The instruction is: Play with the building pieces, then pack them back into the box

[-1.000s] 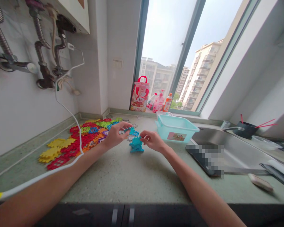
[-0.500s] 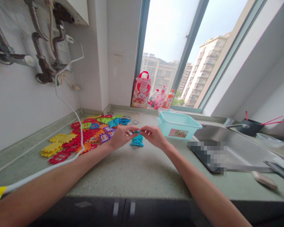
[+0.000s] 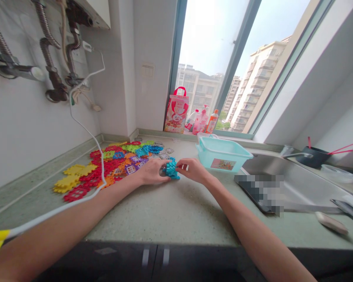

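Note:
Between my hands on the counter stands a small blue build of interlocking plastic building pieces (image 3: 172,169) with toothed edges. My left hand (image 3: 153,171) is closed around its left side, thumb low and fingers behind. From the right, the fingertips of my right hand (image 3: 193,170) pinch at the upper right edge of the build. The face between the two hands shows blue teeth; its far side is hidden. Close to my left hand lies a spread pile of loose interlocking pieces (image 3: 106,166) in red, yellow, orange, purple, green and blue.
A light teal plastic bin (image 3: 223,154) stands right of my hands, beside the steel sink (image 3: 294,188). A dark flat object (image 3: 253,194), partly pixelated, lies at the sink's edge. A white cable (image 3: 101,156) crosses the pile and my left forearm. Bottles (image 3: 200,121) line the windowsill.
Both hands have come down from the top of the blue build to its sides. The left hand now wraps its left side, and the build appears turned or tilted.

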Tool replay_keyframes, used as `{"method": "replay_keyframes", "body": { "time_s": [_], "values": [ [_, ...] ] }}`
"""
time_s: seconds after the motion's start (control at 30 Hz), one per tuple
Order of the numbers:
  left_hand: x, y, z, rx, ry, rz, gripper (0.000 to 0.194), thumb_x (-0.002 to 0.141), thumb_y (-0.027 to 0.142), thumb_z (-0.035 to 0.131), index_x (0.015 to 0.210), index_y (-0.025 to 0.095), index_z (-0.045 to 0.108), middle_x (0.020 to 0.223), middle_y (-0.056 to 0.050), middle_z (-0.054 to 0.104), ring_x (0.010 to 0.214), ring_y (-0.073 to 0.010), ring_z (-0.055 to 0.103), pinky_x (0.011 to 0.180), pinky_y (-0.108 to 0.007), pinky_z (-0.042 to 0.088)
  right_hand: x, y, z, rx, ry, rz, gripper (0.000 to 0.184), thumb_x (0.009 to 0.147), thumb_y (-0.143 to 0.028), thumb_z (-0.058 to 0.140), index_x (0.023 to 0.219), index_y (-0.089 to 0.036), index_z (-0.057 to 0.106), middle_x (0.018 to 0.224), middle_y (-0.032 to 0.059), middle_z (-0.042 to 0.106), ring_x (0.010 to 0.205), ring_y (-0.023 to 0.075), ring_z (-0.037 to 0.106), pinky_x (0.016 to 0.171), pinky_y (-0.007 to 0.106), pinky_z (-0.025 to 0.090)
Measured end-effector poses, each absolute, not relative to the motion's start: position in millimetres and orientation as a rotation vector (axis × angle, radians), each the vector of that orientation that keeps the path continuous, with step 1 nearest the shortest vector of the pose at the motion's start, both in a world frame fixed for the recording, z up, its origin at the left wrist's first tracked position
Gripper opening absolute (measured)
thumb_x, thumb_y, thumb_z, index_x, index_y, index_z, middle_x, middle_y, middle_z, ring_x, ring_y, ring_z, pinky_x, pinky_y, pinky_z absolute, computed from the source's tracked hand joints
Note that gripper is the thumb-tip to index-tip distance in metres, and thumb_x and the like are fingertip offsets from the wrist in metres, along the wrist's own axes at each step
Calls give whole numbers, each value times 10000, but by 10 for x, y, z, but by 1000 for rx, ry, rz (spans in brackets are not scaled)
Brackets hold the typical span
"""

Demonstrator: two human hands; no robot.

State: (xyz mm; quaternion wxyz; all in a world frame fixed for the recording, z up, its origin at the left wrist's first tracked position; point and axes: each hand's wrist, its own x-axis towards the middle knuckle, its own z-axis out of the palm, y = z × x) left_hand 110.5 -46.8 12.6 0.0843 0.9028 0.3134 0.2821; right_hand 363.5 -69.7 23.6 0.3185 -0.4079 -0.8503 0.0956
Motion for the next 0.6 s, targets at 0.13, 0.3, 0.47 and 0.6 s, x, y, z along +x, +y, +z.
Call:
{"method": "replay_keyframes", "body": {
  "time_s": [0.13,0.3,0.47,0.6],
  "values": [
    [1089,-516,219,2721,959,807,605,771,584,828,1265,246,741,1007,-69,800,965,-285,728,897,-373,523,3625,-674,220,-1174,-2175,217,142,900,-244,757,1031,-230,702,793,-27,744,630,110,639,644,228,459],
    [1051,-534,308,2629,922,757,762,770,560,844,1417,205,655,916,-23,814,994,-272,729,978,-372,491,3634,-732,294,-1190,-2216,171,79,937,-225,671,1009,-227,702,833,-11,763,659,121,672,660,238,465],
    [1056,-480,272,2466,899,731,813,755,528,855,1452,178,628,828,-1,794,823,-212,703,827,-317,498,3613,-814,412,-1304,-2276,209,350,881,-511,787,1112,-252,740,950,3,796,719,149,716,694,266,488],
    [1085,-463,246,2379,892,758,715,787,461,804,1413,147,658,818,-8,781,791,-191,665,789,-305,483,3580,-797,375,-1398,-2309,160,426,824,-572,828,1111,-264,762,1016,13,801,785,171,731,710,276,490]
  ]
}}
